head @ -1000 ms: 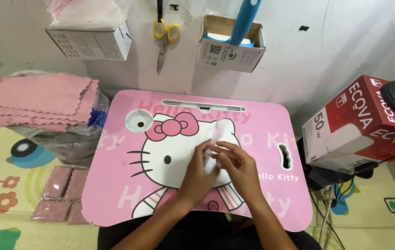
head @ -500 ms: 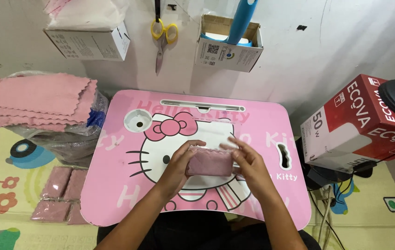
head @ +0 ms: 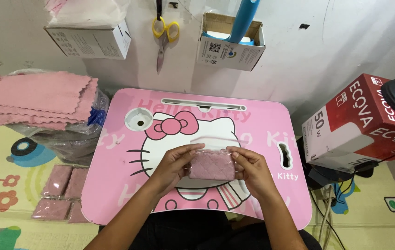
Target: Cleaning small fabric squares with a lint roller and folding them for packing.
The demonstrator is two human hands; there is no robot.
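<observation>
Head view shows the pink lap table (head: 114, 185) filling the middle. At 3 o'clock from it stands a red and white box (head: 359, 125), and at 9 o'clock a stack of pink cloths (head: 40, 99) lies on a plastic bundle. Over the table centre, the left hand (head: 174, 164) and right hand (head: 253, 171) both pinch closed on a folded pink cloth in a clear bag (head: 211, 164), one at each end.

Both forearms are bare, no sleeves, rings or watch showing (dark clothing sits below them).
</observation>
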